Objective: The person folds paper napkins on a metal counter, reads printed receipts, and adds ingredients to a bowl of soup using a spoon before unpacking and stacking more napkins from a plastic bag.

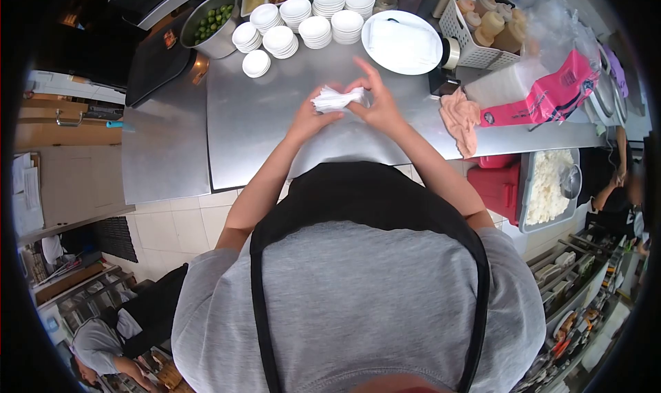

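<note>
Between my two hands, above the steel counter [258, 141], is a bunched white wad [337, 101] of thin, paper-like material. Its exact kind is hard to make out. My left hand [311, 119] grips it from the left, fingers partly blurred. On the other side my right hand [381, 104] pinches it low with the thumb, while the index finger points up and away. Beyond the hands stand several stacks of small white bowls [315, 32]. To the upper right lies an oval white plate [372, 57] with a folded white sheet [403, 42] on it.
A steel pot [220, 45] of green limes stands at the back left. On the right are a white basket [475, 45] of bottles, a peach cloth [460, 121] and a pink plastic package [544, 97]. Co-workers appear at lower left and far right.
</note>
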`<state>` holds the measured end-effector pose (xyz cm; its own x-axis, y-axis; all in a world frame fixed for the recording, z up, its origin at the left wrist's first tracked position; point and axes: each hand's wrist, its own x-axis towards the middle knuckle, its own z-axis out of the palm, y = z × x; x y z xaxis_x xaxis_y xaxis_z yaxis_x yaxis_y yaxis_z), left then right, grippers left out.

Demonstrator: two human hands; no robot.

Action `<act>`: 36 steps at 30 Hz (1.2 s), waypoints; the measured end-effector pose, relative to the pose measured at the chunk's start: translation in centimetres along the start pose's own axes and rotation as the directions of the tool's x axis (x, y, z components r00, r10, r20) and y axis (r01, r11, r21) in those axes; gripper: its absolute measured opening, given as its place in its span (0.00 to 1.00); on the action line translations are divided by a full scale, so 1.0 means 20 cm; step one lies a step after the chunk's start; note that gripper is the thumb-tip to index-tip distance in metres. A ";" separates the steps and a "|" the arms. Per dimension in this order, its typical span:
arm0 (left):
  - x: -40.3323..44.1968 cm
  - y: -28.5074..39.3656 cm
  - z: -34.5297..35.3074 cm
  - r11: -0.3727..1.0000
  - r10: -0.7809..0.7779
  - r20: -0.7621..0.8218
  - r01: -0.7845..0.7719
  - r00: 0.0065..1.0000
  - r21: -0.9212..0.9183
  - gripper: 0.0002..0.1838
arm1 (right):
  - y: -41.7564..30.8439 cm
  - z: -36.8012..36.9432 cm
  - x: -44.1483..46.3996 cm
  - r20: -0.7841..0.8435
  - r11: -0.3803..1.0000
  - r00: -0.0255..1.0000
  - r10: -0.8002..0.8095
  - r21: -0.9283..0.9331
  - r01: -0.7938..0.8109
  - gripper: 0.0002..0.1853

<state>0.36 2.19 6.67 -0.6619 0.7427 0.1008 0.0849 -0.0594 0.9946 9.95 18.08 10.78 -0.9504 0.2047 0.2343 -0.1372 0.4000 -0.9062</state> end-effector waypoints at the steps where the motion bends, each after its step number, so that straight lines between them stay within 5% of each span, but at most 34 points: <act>1: 0.01 -0.01 0.01 0.993 -0.108 0.026 0.109 0.994 -0.042 0.30 | 0.05 0.03 0.00 -0.071 0.996 0.997 -0.023 0.085 0.029 0.46; 2: 0.01 -0.01 0.02 0.973 -0.212 0.057 0.216 0.976 -0.081 0.26 | 0.10 0.06 0.00 -0.143 0.984 0.989 -0.041 0.166 0.065 0.45; 5: 0.01 -0.06 0.08 0.983 -0.140 -0.005 0.138 0.990 -0.118 0.21 | 0.22 0.14 -0.01 -0.262 0.958 0.962 0.079 0.287 0.000 0.44; 8: -0.01 -0.02 0.16 0.990 -0.131 -0.053 0.127 0.990 -0.065 0.20 | 0.20 0.18 -0.04 -0.218 0.876 0.954 0.206 0.475 -0.081 0.44; 15: 0.07 -0.08 0.10 0.999 -0.032 -0.061 0.030 0.998 -0.031 0.30 | 0.30 0.08 -0.03 -0.166 0.954 0.976 0.142 0.287 -0.090 0.42; 17: 0.08 -0.06 0.10 0.987 -0.142 0.035 0.138 0.989 0.081 0.35 | 0.28 0.01 0.01 -0.287 0.952 0.952 0.106 0.305 -0.014 0.42; 21: 0.27 0.05 0.11 0.987 -0.093 0.051 0.086 0.994 0.133 0.35 | 0.05 -0.26 0.05 -0.443 0.898 0.884 0.150 0.435 0.066 0.40; 23: 0.47 0.22 0.12 0.984 -0.108 0.015 0.109 0.994 -0.142 0.34 | 0.02 -0.43 0.08 -0.467 0.920 0.873 0.137 0.388 0.063 0.41; 25: 0.64 0.37 0.17 0.962 -0.196 -0.030 0.187 0.980 -0.198 0.33 | 0.03 -0.55 0.12 -0.486 0.895 0.860 0.155 0.438 0.086 0.40; 27: 0.83 0.36 0.21 0.962 -0.157 -0.024 0.148 0.987 -0.230 0.32 | 0.09 -0.66 0.18 -0.549 0.944 0.808 0.214 0.329 -0.026 0.39; 29: 0.99 0.18 0.24 0.981 -0.190 -0.054 0.191 0.980 0.025 0.33 | 0.29 -0.72 0.23 -0.595 0.964 0.771 0.227 0.251 -0.090 0.40; 31: 1.04 -0.03 0.27 0.960 -0.252 -0.084 0.260 0.964 0.102 0.32 | 0.45 -0.75 0.25 -0.639 0.881 0.723 0.262 -0.147 -0.450 0.39; 33: 1.04 -0.02 0.31 0.944 -0.261 -0.098 0.275 0.960 0.181 0.32 | 0.49 -0.73 0.22 -0.646 0.874 0.737 0.200 -0.223 -0.432 0.38; 36: 0.96 0.05 0.37 0.930 -0.070 -0.242 0.151 0.968 0.334 0.33 | 0.47 -0.73 0.21 -0.657 0.870 0.733 0.174 -0.246 -0.427 0.35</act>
<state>-6.71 21.26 9.44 -0.8269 0.5614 0.0335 0.2277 0.2798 0.9327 8.70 35.73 8.48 -0.5373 0.8069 0.2454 0.3554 0.4805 -0.8018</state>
